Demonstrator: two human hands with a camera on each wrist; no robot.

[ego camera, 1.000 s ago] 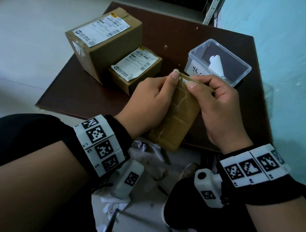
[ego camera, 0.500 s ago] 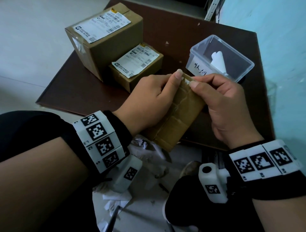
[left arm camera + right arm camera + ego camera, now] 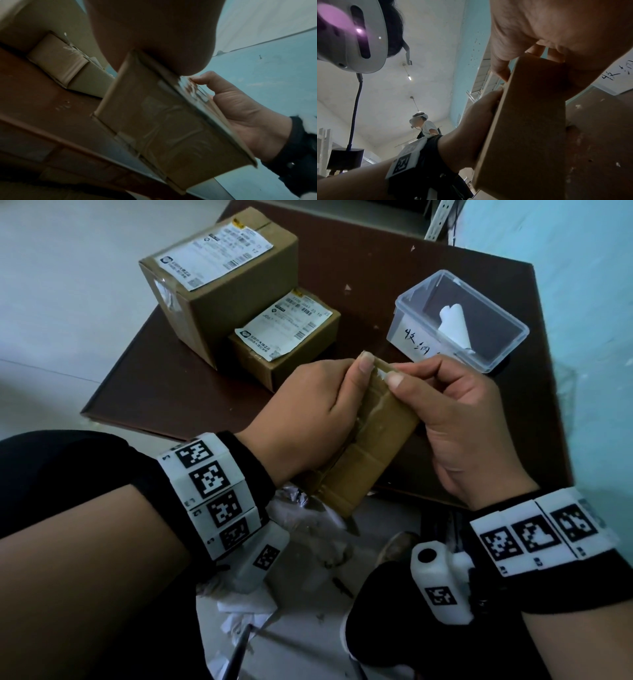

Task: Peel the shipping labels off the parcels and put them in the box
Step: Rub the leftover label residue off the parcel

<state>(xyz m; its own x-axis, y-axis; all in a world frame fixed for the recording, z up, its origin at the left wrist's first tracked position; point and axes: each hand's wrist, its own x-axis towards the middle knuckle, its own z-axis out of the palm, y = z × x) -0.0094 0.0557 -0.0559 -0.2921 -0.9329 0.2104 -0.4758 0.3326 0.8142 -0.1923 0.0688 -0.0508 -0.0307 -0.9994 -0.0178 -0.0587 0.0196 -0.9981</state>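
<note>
Both hands grip one flat parcel above the table's near edge.

The left hand [image 3: 308,412] and right hand [image 3: 459,419] clamp the flat parcel [image 3: 373,446], thumbs meeting at its top edge. Beyond, on the table [image 3: 164,392], stand two labelled parcels [image 3: 219,275] and a clear box [image 3: 455,320].

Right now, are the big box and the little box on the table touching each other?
Touching. In the head view the little parcel sits flush against the big parcel's side on the table, with no gap between them.
</note>
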